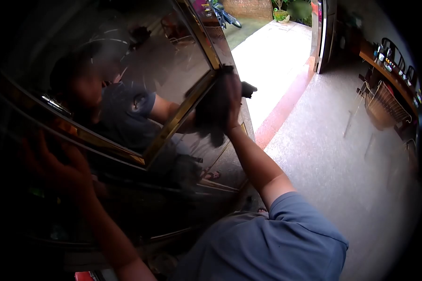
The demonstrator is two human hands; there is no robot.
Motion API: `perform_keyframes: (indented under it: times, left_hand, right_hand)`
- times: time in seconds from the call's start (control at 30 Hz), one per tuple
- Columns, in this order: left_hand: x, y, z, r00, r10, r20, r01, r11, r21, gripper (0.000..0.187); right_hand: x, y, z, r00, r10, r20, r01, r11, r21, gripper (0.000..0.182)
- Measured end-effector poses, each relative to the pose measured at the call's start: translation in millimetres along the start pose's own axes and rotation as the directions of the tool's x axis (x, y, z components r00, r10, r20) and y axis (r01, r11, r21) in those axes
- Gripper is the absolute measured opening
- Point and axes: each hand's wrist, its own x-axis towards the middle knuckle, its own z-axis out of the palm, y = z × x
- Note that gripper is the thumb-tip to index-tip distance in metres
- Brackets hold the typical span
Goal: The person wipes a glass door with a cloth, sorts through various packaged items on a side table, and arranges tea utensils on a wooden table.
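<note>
My right hand (233,100) presses a dark cloth (213,110) flat against the glossy panel beside the gold-trimmed corner of a glass cabinet (169,136). A loose end of the cloth sticks out past the hand on the right. On the left, in deep shadow, my left hand (63,164) has its fingers spread near the cabinet's lower gold-edged frame; whether it touches the surface is hard to make out. The glass pane (173,65) mirrors a person in a grey-blue shirt with an arm reaching out.
Sunlight falls through an open doorway (276,51) at the top. A wooden table (389,70) with small bottles stands at the far right, near a wicker basket-like seat (384,110). Outside are a potted plant (281,16) and part of a motorbike (225,14).
</note>
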Motion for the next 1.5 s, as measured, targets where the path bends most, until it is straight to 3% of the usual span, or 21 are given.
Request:
perform_keyframes:
  times: [0.1,0.2,0.27,0.33,0.5,0.57,0.67,0.73,0.8,0.9,0.93,0.97,1.03,1.07,1.13,1.2,1.27,1.33,1.37,1.43,1.5]
  left_hand:
    - [1.8,0.0,0.4,1.0,0.023,-0.014,-0.023,1.0,-0.004,0.049]
    - [2.4,3.5,-5.6,0.999,-0.011,0.042,0.008,0.999,0.052,0.049]
    - [3.5,3.5,-6.5,0.999,0.004,0.04,-0.007,0.996,0.084,0.049]
    - [4.3,2.9,-6.9,0.999,0.023,0.034,-0.025,0.996,0.082,0.049]
    - [15.6,-0.1,-15.4,0.99,0.027,0.142,-0.046,0.99,0.133,0.049]
    - [20.8,5.1,-21.1,0.995,0.045,0.094,-0.053,0.995,0.082,0.048]
    - [7.3,8.4,-7.4,0.999,-0.018,0.046,0.018,1.0,0.015,0.049]
    - [4.0,14.6,-11.2,0.992,-0.093,0.09,0.094,0.995,-0.011,0.049]
    - [2.8,15.6,-11.8,0.984,-0.135,0.116,0.143,0.988,-0.063,0.05]
    - [2.1,22.1,-16.1,0.977,-0.171,0.129,0.176,0.984,-0.031,0.052]
    - [0.1,24.1,-15.0,0.976,-0.178,0.126,0.181,0.983,-0.013,0.053]
    - [0.3,23.9,-14.4,0.978,-0.175,0.117,0.181,0.983,-0.042,0.054]
    - [0.0,22.7,-11.5,0.979,-0.173,0.104,0.183,0.978,-0.101,0.056]
    - [-1.4,24.2,-9.5,0.976,-0.194,0.101,0.204,0.973,-0.104,0.059]
    - [-1.7,27.3,-12.0,0.971,-0.206,0.119,0.213,0.976,-0.047,0.052]
    - [-3.6,30.0,-9.9,0.971,-0.214,0.11,0.217,0.976,-0.024,0.049]
    - [-5.7,31.0,-4.8,0.973,-0.217,0.076,0.219,0.975,-0.024,0.049]
    - [-4.1,31.3,-5.2,0.967,-0.236,0.093,0.24,0.97,-0.029,0.049]
    - [-3.9,31.7,-5.8,0.964,-0.243,0.105,0.248,0.968,-0.034,0.05]
    - [-4.9,30.8,-3.1,0.966,-0.244,0.091,0.25,0.966,-0.066,0.055]
    - [-8.3,29.6,-2.3,0.968,-0.238,0.078,0.244,0.967,-0.08,0.058]
  right_hand:
    - [-42.9,45.9,12.5,0.965,0.262,-0.028,-0.263,0.964,-0.037,0.035]
    - [-93.2,53.1,7.8,0.944,0.325,-0.062,-0.318,0.838,-0.444,0.026]
    - [-110.1,44.6,5.3,0.875,0.483,0.035,-0.397,0.756,-0.52,0.026]
    - [-116.2,40.3,17.4,0.967,0.256,0.02,-0.225,0.884,-0.41,0.013]
    - [-83.1,-39.8,40.4,0.986,0.015,0.164,0.028,0.967,-0.254,0.027]
    - [-70.9,-87.1,37.1,0.965,-0.078,0.25,0.137,0.964,-0.229,0.033]
    - [-72.8,-138.3,26.8,0.915,-0.197,0.352,0.273,0.945,-0.182,0.043]
    - [-111.1,-154.1,25.4,0.81,-0.449,0.377,0.533,0.833,-0.152,0.048]
    - [-130.2,-152.6,-0.6,0.744,-0.606,0.282,0.598,0.792,0.127,0.055]
    - [-159.4,-81.8,17.2,0.643,-0.702,0.307,0.678,0.708,0.198,0.061]
    - [-160.3,-52.1,21.7,0.616,-0.692,0.376,0.66,0.714,0.234,0.062]
    - [-135.4,-34.6,10.0,0.765,-0.473,0.437,0.439,0.879,0.183,0.065]
    - [-90.8,16.7,20.2,0.96,-0.212,0.184,0.187,0.972,0.142,0.052]
    - [-59.7,22.1,19.0,0.987,-0.075,0.145,0.023,0.943,0.332,0.047]
    - [36.1,2.7,-6.0,0.96,0.226,0.165,-0.278,0.703,0.654,0.038]
    - [76.8,-5.2,6.4,0.94,0.328,0.092,-0.292,0.635,0.715,0.033]
    - [89.7,-26.5,30.9,0.969,0.202,-0.14,-0.096,0.836,0.54,0.031]
    - [94.2,-54.0,52.0,0.974,0.046,-0.221,0.064,0.883,0.464,0.029]
    - [92.8,-105.0,35.0,0.985,0.054,-0.162,0.009,0.931,0.366,0.039]
    - [77.1,-135.8,36.4,0.948,-0.279,-0.151,0.315,0.772,0.553,0.063]
    - [44.1,-156.7,21.5,0.883,-0.448,0.137,0.365,0.842,0.398,0.073]
